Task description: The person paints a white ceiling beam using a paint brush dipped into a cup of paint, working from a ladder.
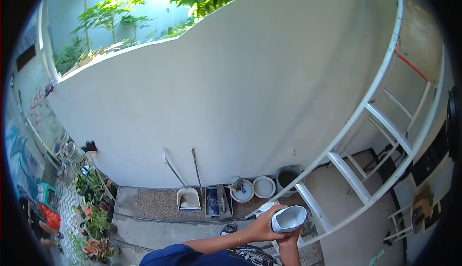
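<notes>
Both hands are around a whitish, rough-rimmed hollow vessel (pixel 288 219) at the lower centre-right, its open mouth facing up. My left hand (pixel 263 226) wraps its left side, fingers curled against it. Under the vessel, my right hand (pixel 288 238) supports the bottom, its fingers partly hidden by it. The inside of the vessel looks pale and smooth. Just right of the hands slants an aluminium ladder (pixel 312 207).
Along the wall (pixel 216 97) stand a dustpan (pixel 188 199), a dark tray (pixel 212 213), a bucket of pale liquid (pixel 241 192), another round bucket (pixel 264 187) and a larger grey tub (pixel 287 177). Potted plants (pixel 96 220) line the left; a person in red and dark clothing sits beyond.
</notes>
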A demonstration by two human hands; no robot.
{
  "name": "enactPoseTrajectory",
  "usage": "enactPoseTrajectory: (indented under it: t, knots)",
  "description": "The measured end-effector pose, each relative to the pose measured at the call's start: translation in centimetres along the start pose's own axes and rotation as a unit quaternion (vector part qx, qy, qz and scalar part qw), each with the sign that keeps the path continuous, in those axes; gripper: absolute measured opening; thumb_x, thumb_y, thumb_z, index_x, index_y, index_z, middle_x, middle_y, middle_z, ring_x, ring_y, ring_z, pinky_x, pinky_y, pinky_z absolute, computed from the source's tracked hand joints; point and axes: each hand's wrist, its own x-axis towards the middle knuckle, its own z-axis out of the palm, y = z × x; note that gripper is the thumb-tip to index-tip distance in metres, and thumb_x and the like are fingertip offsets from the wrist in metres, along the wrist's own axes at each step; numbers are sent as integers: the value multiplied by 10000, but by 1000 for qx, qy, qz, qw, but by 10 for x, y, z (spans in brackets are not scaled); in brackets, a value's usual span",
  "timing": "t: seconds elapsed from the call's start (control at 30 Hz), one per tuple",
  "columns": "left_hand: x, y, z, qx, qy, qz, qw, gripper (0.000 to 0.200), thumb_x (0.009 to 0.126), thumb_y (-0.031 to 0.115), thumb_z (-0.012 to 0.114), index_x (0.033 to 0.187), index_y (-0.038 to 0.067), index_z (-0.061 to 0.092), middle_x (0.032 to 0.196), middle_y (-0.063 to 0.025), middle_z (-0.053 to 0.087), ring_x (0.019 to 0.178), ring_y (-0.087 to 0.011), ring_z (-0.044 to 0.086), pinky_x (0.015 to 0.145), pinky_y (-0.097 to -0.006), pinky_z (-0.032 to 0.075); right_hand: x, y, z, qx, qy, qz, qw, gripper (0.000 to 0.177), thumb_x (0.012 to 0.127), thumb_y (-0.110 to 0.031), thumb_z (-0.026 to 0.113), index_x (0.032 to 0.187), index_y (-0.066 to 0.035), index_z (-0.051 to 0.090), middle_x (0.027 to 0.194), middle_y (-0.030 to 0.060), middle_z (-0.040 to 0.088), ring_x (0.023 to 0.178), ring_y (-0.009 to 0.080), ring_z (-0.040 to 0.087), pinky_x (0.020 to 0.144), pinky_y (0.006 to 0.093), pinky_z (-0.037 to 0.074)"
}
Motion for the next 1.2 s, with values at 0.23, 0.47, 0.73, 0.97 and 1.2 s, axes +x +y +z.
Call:
enactPoseTrajectory:
  t: [0.23, 0.47, 0.73, 0.97, 1.2]
  knots:
    - [36, -37, -114, 57, 119, 12, 991, 901, 632, 352, 938, 1337, 12, 490, 1264, -176, 607, 1221, -337, 597, 1142, -484, 392, 100, 54, 67, -154, -52, 68, 984, 520, 1002, -521, 504, 1255, -75, 592, 1215, 85, 649, 1106, 247, 637, 963, 414, 526]
    - [33, -38, -153, 48, 205, -10, 977, 879, 645, 326, 945, 1331, 9, 496, 1303, -146, 506, 1270, -275, 497, 1092, -393, 391, 117, 88, 102, -239, -72, 62, 966, 655, 1015, -674, 353, 1341, -122, 487, 1316, 87, 586, 1177, 236, 587, 946, 414, 516]
    - [-12, -8, -214, 140, 387, -67, 909, 864, 676, 257, 932, 1350, -11, 462, 1300, -138, 480, 1272, -259, 500, 1079, -398, 414, 141, 69, 62, -348, -47, 114, 929, 614, 990, -709, 333, 1171, -136, 454, 865, 47, 506, 776, 172, 572, 755, 489, 593]
    - [5, 47, -399, 193, 456, 24, 869, 843, 701, 176, 913, 1325, 6, 373, 1229, -134, 533, 1167, -231, 572, 975, -379, 521, 178, 46, 145, -419, -204, -38, 884, 586, 1023, -614, 416, 1260, -79, 453, 958, 69, 511, 795, 157, 554, 802, 438, 597]
    - [114, 132, -606, 242, 440, 148, 852, 767, 708, 228, 921, 1255, -2, 437, 1166, -138, 589, 1065, -215, 634, 891, -365, 566, 177, 84, 395, -587, -396, -265, 655, 282, 1030, -138, 497, 1283, -31, 433, 1055, 107, 580, 875, 148, 587, 842, 333, 530]
